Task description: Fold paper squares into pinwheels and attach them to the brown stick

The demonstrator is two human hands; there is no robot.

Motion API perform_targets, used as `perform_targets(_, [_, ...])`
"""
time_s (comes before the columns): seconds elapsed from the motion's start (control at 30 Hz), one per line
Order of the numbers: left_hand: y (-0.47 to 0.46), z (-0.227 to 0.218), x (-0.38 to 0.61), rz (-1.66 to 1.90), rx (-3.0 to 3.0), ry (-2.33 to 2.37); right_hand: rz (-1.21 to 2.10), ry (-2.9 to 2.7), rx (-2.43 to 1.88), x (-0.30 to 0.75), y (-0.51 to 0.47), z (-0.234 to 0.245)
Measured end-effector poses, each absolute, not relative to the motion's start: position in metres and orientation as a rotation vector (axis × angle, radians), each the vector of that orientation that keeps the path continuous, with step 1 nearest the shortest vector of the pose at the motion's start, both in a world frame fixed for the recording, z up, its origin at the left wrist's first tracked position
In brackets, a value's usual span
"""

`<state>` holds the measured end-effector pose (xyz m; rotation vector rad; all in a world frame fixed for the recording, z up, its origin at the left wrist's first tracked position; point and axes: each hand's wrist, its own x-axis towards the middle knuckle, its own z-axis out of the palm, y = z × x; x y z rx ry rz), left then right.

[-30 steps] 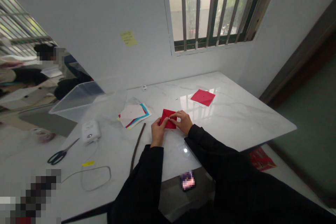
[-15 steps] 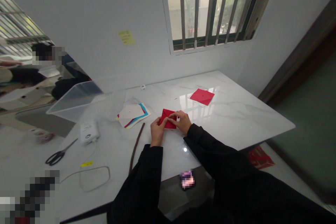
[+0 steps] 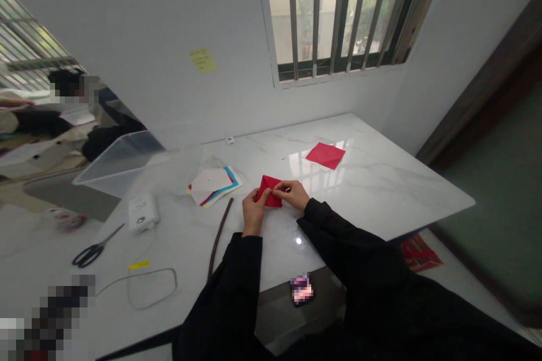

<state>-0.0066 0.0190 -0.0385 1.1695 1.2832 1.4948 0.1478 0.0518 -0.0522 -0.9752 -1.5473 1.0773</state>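
Observation:
A small red folded paper (image 3: 266, 183), shaped like an envelope with creases meeting near its centre, is held just over the table. My left hand (image 3: 253, 211) grips its lower left side, thumb pressed near the middle. From the right, my right hand (image 3: 295, 194) pinches thumb and forefinger together at the centre of the paper. A tiny shiny bit shows between those fingertips, too small to name. Beyond the hands lies a tiny metal piece (image 3: 282, 158). A red paper sheet (image 3: 325, 155) with a dark dot in its middle rests on a whitish sheet further right.
Left of my hands are a stack of coloured papers (image 3: 210, 181), a brown strip (image 3: 220, 237), a white device (image 3: 143, 213) with a cable and scissors (image 3: 94, 252). A clear plastic bin (image 3: 114, 161) stands behind. Another person (image 3: 110, 124) is at far left. A phone (image 3: 302, 289) lies below.
My right fingers have shifted slightly at the paper's centre, and the tiny shiny bit between them shows more. My left hand keeps its hold. The view has moved very slightly.

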Motion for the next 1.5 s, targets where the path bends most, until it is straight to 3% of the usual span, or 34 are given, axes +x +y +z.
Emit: perform_targets(1.5, [0.0180, -0.0387, -0.0053, 1.493, 1.217, 1.291, 1.055, -1.617, -0.947, 0.1494, 0.0521, -0.0516])
